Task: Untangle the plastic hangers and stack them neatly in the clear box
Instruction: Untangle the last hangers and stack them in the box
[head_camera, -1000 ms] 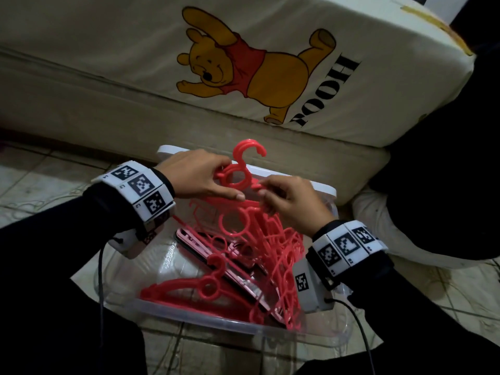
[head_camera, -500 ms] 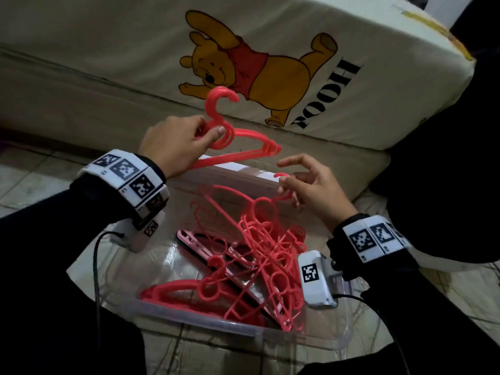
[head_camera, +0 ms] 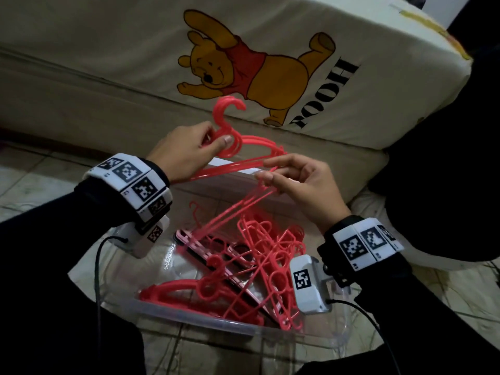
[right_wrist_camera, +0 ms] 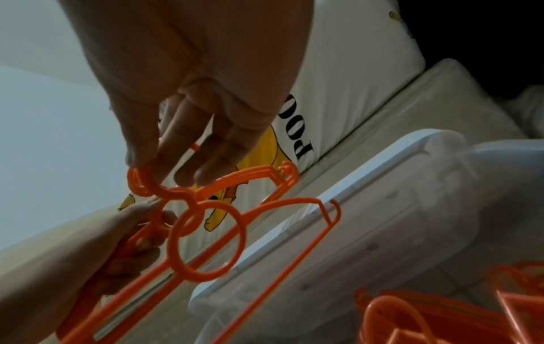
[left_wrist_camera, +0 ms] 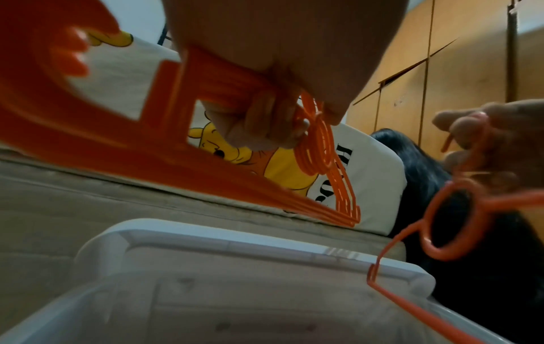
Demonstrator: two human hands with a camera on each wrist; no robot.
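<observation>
My left hand (head_camera: pixel 216 138) grips a small stack of red plastic hangers (head_camera: pixel 251 147) at the neck, hooks up, above the far edge of the clear box (head_camera: pixel 216 324). The stack (left_wrist_camera: pixel 315 153) shows aligned in the left wrist view. My right hand (head_camera: pixel 266 171) pinches the hook of a single hanger (right_wrist_camera: pixel 206 237), which hangs just below the stack. Its lower arm reaches down to the tangled pile of hangers (head_camera: pixel 267 266) in the box. My right hand's fingertips (right_wrist_camera: pixel 165 172) are on that hook.
A mattress with a bear print (head_camera: pixel 338 28) lies right behind the box. The white lid (left_wrist_camera: pixel 235 239) leans at the box's far side. Dark pink-edged flat pieces (head_camera: pixel 201 246) lie under the pile. Dark cloth (head_camera: pixel 446 158) fills the right. Cables trail from both wrists over the tiled floor (head_camera: pixel 27 185).
My left hand pulled hangers out of the tangle and raised them. My right hand took another hanger by its hook and lifted it toward the stack.
</observation>
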